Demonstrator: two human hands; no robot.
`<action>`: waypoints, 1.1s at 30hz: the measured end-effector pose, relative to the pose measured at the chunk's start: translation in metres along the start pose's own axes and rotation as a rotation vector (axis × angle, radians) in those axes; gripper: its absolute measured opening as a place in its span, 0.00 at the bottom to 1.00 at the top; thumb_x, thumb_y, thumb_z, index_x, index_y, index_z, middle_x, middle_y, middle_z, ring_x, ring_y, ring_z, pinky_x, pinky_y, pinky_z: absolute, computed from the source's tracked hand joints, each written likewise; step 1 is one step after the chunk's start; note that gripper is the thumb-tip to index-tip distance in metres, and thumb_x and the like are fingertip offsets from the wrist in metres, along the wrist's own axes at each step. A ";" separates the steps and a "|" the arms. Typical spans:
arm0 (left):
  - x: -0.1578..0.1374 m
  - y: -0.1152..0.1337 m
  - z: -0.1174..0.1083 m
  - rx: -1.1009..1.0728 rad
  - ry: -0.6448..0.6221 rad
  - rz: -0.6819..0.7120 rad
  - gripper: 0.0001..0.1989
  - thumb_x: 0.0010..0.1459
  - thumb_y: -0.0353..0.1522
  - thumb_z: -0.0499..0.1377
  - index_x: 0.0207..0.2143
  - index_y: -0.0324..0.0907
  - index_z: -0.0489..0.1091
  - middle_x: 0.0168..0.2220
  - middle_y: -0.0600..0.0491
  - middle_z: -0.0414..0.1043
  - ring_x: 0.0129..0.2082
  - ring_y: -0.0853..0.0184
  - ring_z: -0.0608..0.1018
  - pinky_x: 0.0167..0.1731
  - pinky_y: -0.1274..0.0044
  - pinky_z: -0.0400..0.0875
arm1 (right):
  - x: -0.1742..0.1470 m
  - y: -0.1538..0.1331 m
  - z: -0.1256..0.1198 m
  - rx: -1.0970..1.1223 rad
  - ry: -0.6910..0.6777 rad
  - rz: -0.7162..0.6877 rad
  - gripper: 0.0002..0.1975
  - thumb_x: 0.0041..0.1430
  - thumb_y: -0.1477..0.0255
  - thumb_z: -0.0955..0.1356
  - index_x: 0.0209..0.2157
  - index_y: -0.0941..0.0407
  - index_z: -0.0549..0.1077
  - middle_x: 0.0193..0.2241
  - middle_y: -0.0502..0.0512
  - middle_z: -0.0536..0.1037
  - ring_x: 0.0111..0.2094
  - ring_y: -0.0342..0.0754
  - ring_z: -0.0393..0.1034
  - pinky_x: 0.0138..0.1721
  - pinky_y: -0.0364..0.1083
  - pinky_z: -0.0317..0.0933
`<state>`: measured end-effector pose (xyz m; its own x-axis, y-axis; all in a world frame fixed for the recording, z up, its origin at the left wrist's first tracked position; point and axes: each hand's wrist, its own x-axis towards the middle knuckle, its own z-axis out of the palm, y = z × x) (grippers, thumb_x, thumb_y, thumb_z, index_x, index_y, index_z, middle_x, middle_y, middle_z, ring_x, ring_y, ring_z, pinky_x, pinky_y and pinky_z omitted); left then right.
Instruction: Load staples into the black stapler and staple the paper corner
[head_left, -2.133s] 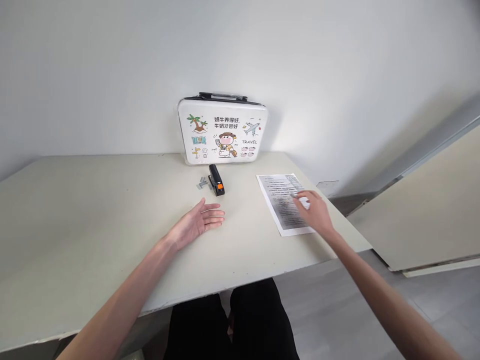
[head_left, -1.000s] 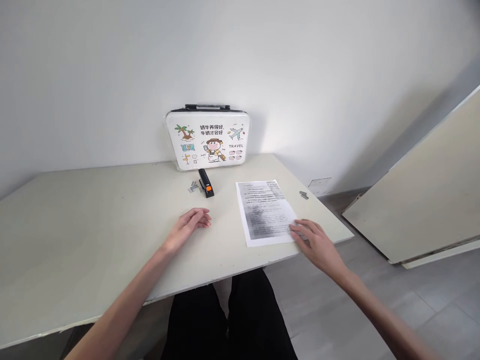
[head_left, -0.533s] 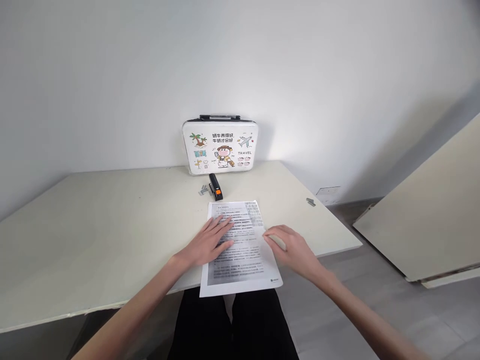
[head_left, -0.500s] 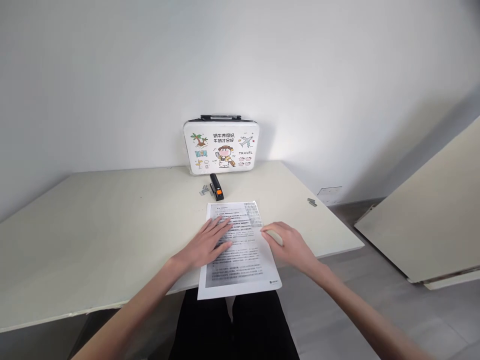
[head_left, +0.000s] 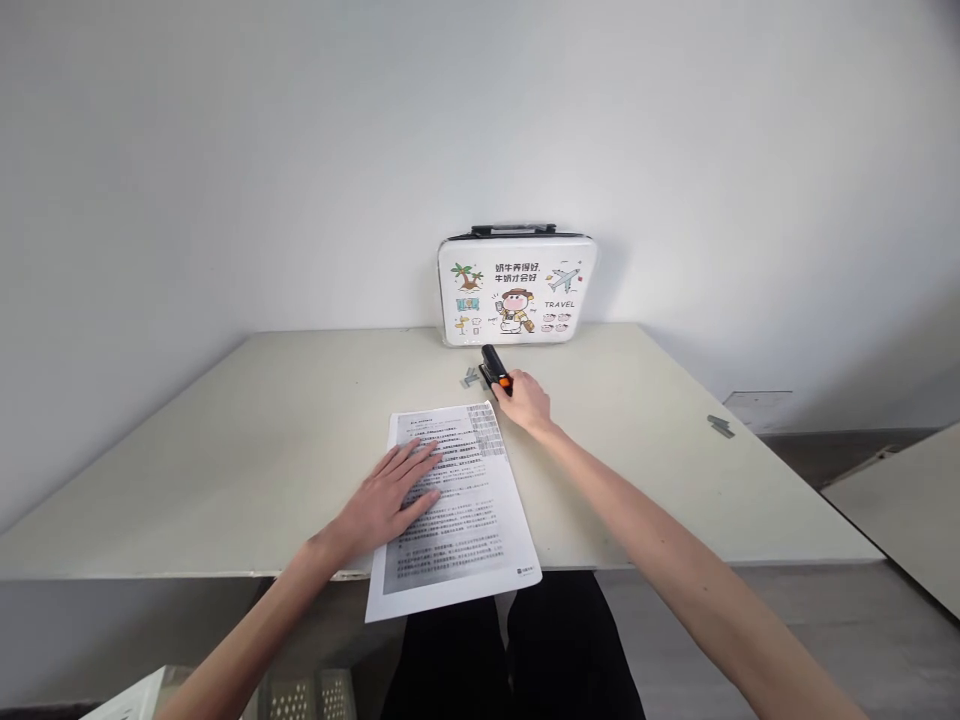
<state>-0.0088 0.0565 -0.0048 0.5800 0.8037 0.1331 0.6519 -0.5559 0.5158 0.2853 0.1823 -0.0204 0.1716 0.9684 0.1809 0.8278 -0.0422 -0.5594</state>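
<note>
Printed paper [head_left: 457, 500] lies on the table, its lower edge hanging over the front. My left hand [head_left: 394, 495] rests flat on its left half, fingers spread. Just beyond the paper's top right corner stands a black stapler [head_left: 492, 362] with an orange part. My right hand [head_left: 525, 402] has its fingers closed around the near end of the stapler, which still touches or nearly touches the tabletop. Beside the stapler on the left lie several small grey staple strips [head_left: 470, 377].
A white case [head_left: 517, 290] with cartoon prints stands against the wall at the back of the table [head_left: 247, 440]. More staple strips [head_left: 721, 427] lie near the table's right side. A pale board [head_left: 907, 500] is at the far right. Below the front edge is a perforated container [head_left: 292, 700].
My right hand has left the paper's right edge, reached forward and taken hold of the stapler. My left hand stays on the paper. The whole view has shifted.
</note>
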 end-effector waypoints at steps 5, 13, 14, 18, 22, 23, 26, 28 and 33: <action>-0.001 -0.006 -0.001 0.310 -0.056 0.038 0.31 0.75 0.50 0.48 0.75 0.54 0.54 0.76 0.58 0.50 0.77 0.57 0.52 0.75 0.59 0.44 | 0.001 0.034 -0.020 -0.036 0.023 0.023 0.11 0.72 0.64 0.65 0.49 0.54 0.72 0.48 0.63 0.80 0.50 0.60 0.76 0.45 0.53 0.67; 0.013 -0.016 -0.003 0.354 -0.061 0.079 0.30 0.76 0.50 0.48 0.75 0.55 0.53 0.76 0.59 0.51 0.76 0.57 0.53 0.75 0.59 0.46 | -0.045 0.110 -0.076 0.048 -0.042 -0.081 0.11 0.69 0.63 0.66 0.49 0.51 0.74 0.48 0.56 0.83 0.45 0.54 0.79 0.46 0.51 0.70; 0.017 -0.018 -0.003 0.349 -0.059 0.089 0.30 0.76 0.50 0.48 0.75 0.55 0.53 0.76 0.59 0.52 0.76 0.57 0.53 0.75 0.59 0.46 | -0.053 0.119 -0.084 0.103 -0.063 -0.124 0.12 0.69 0.63 0.66 0.49 0.51 0.75 0.47 0.56 0.83 0.45 0.54 0.80 0.46 0.51 0.71; 0.031 -0.025 -0.005 0.329 -0.080 0.133 0.30 0.76 0.49 0.48 0.75 0.55 0.54 0.75 0.58 0.53 0.76 0.56 0.52 0.75 0.58 0.46 | -0.082 0.149 -0.117 0.263 -0.175 -0.236 0.17 0.69 0.56 0.66 0.52 0.50 0.76 0.49 0.58 0.83 0.48 0.56 0.79 0.47 0.51 0.73; 0.041 -0.028 -0.009 0.330 -0.109 0.157 0.30 0.75 0.49 0.48 0.74 0.52 0.56 0.75 0.55 0.54 0.76 0.55 0.52 0.75 0.56 0.47 | -0.104 0.159 -0.140 0.288 -0.279 -0.229 0.22 0.69 0.52 0.65 0.55 0.48 0.77 0.51 0.57 0.82 0.47 0.55 0.79 0.46 0.51 0.72; 0.043 -0.026 -0.009 0.329 -0.102 0.164 0.30 0.75 0.49 0.49 0.74 0.51 0.58 0.75 0.55 0.55 0.76 0.55 0.53 0.74 0.56 0.48 | -0.108 0.160 -0.142 0.294 -0.293 -0.217 0.22 0.69 0.51 0.66 0.56 0.48 0.77 0.51 0.57 0.82 0.47 0.55 0.78 0.46 0.51 0.72; 0.048 -0.018 -0.009 0.309 -0.047 0.195 0.28 0.74 0.48 0.50 0.70 0.49 0.64 0.73 0.52 0.61 0.75 0.54 0.59 0.72 0.56 0.55 | -0.116 0.160 -0.142 0.335 -0.283 -0.160 0.24 0.69 0.50 0.66 0.57 0.47 0.77 0.53 0.56 0.82 0.51 0.57 0.77 0.51 0.51 0.70; 0.055 -0.010 -0.006 0.278 0.007 0.214 0.26 0.74 0.47 0.51 0.67 0.48 0.68 0.69 0.51 0.68 0.71 0.54 0.65 0.70 0.58 0.61 | -0.118 0.159 -0.137 0.380 -0.236 -0.103 0.24 0.70 0.49 0.64 0.57 0.47 0.77 0.55 0.56 0.81 0.56 0.58 0.75 0.56 0.52 0.68; 0.095 -0.001 0.007 0.261 0.158 0.175 0.17 0.72 0.41 0.53 0.53 0.46 0.76 0.53 0.48 0.80 0.56 0.55 0.79 0.59 0.60 0.72 | -0.112 0.155 -0.115 0.455 -0.091 0.019 0.26 0.72 0.48 0.59 0.51 0.50 0.80 0.52 0.57 0.82 0.56 0.58 0.74 0.58 0.54 0.65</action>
<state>0.0485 0.1318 0.0017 0.6243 0.7033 0.3400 0.6642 -0.7070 0.2428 0.4556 0.0391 -0.0339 0.1202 0.9870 0.1065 0.5030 0.0319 -0.8637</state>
